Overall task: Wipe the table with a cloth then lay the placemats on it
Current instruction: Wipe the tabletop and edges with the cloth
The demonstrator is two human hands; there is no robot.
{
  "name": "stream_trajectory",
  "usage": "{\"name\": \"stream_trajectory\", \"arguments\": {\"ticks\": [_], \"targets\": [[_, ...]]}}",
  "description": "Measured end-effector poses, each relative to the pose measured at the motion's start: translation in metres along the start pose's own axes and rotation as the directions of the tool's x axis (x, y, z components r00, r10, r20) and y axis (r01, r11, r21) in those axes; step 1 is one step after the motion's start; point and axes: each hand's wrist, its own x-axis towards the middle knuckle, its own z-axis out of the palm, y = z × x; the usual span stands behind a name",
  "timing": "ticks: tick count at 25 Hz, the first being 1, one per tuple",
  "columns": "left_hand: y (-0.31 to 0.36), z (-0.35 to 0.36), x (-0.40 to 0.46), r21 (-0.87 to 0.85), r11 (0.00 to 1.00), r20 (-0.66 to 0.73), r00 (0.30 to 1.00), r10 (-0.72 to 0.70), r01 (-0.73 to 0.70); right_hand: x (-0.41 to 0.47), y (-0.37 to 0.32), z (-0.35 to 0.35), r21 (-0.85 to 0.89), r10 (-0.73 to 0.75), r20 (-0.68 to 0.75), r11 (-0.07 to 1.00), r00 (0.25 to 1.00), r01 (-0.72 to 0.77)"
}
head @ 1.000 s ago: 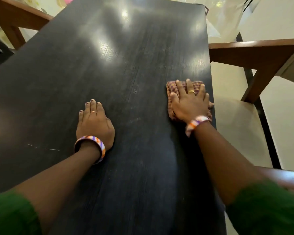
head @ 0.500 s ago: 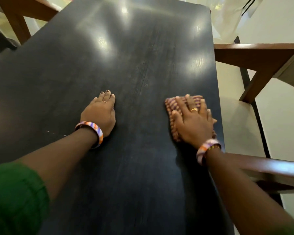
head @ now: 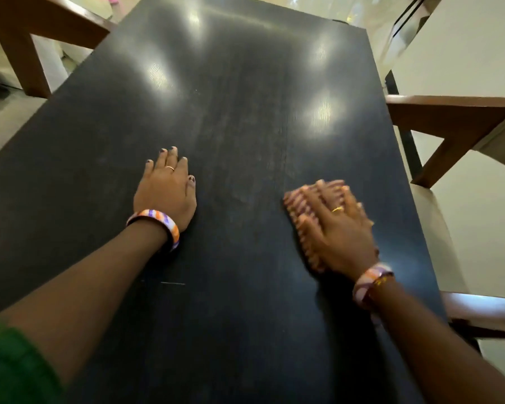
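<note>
A long dark table (head: 233,91) fills most of the view. My right hand (head: 341,231) lies flat with straight fingers on a folded pink-and-purple checked cloth (head: 296,208), pressing it onto the table's right side; the hand and cloth are blurred. Only the cloth's left edge and far end show from under the hand. My left hand (head: 166,191) rests flat on the bare table to the left of the cloth, fingers together, holding nothing. No placemats are in view.
A wooden chair (head: 449,121) with a pale seat (head: 438,240) stands along the table's right edge. Another wooden chair frame (head: 27,39) is at the far left corner. Pale floor surrounds the table.
My right hand has slid the cloth toward me along the table's right side and a little inward from the edge. My left hand has stayed flat on the table.
</note>
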Motion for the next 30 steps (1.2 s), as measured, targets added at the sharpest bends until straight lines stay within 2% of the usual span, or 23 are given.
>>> {"name": "stream_trajectory", "arguments": {"ticks": [2,3,5,7,9,13,15,17,19,21,22,25,30], "targets": [[-0.005,0.000,0.013,0.032,0.999,0.045,0.999,-0.005,0.003,0.062,0.023,-0.009,0.042,0.301,0.015,0.953,0.954,-0.301],[-0.006,0.002,0.016,0.045,0.999,0.059,0.998,0.002,-0.005,0.092,0.024,-0.011,0.065,0.398,0.026,0.915,0.917,-0.399],[-0.005,0.005,0.015,0.049,0.999,0.054,0.999,0.009,-0.012,0.137,0.005,-0.009,0.065,0.446,0.033,0.892,0.894,-0.448],[-0.004,0.006,0.014,0.039,0.999,0.042,0.999,0.007,-0.009,0.156,-0.036,-0.002,0.045,0.301,0.041,0.952,0.953,-0.302],[-0.004,0.006,0.015,0.039,0.999,0.035,0.999,0.007,-0.008,0.142,-0.082,0.004,0.046,0.076,0.060,0.996,0.995,-0.079],[-0.004,0.002,0.012,0.006,1.000,0.049,0.999,0.018,-0.018,0.035,-0.117,0.012,0.050,-0.246,0.040,0.968,0.968,0.244],[-0.006,0.000,0.010,-0.004,1.000,0.059,0.998,0.023,-0.023,-0.021,-0.097,0.013,0.012,-0.298,0.004,0.954,0.954,0.298],[-0.006,-0.001,0.008,0.013,1.000,0.067,0.997,0.027,-0.028,-0.046,-0.054,0.010,-0.020,-0.205,0.006,0.979,0.979,0.205],[0.003,0.000,0.004,0.019,0.999,0.076,0.997,0.026,-0.027,-0.038,-0.007,0.000,0.005,0.039,-0.002,0.999,0.999,-0.039],[0.023,0.004,0.002,-0.007,0.997,0.089,0.993,0.077,-0.077,-0.006,0.033,-0.004,0.027,0.276,0.007,0.961,0.961,-0.276],[0.035,0.006,0.001,-0.018,0.992,0.098,0.987,0.125,-0.124,0.015,0.047,-0.005,0.020,0.325,0.001,0.946,0.946,-0.325],[0.086,0.019,0.007,-0.014,0.966,0.140,0.956,0.257,-0.258,0.081,0.077,-0.008,0.030,0.337,0.006,0.941,0.942,-0.337],[0.174,0.045,0.030,0.022,0.941,0.193,0.925,0.326,-0.336,0.175,0.133,-0.017,0.098,0.430,0.036,0.897,0.902,-0.431]]}}
